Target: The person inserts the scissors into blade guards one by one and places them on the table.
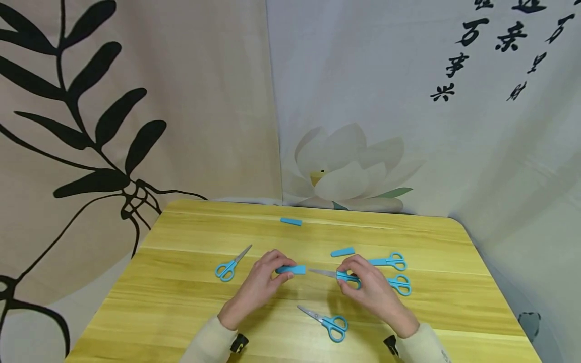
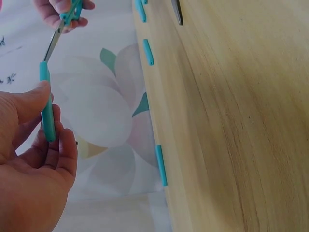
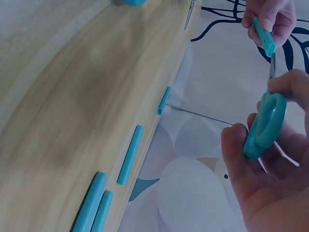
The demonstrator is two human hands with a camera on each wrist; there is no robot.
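My left hand (image 1: 263, 280) pinches a blue scissor blade cover (image 1: 297, 270) between thumb and fingers, its free end facing right. In my right hand (image 1: 369, 285) is a pair of blue-handled scissors (image 1: 323, 273), gripped at the handles, with the closed blades pointing left. The blade tip is right at the mouth of the cover, in line with it; the left wrist view shows the blades (image 2: 52, 42) meeting the end of the cover (image 2: 47, 104). Both hands are raised over the table.
Uncovered scissors lie left (image 1: 227, 269) and front (image 1: 335, 326) on the wooden table (image 1: 181, 312). Loose blade covers lie at the back (image 1: 291, 221) and near the right hand (image 1: 342, 252). Two more scissors (image 1: 396, 261) sit at right, one partly hidden. A printed curtain (image 1: 218, 101) hangs behind.
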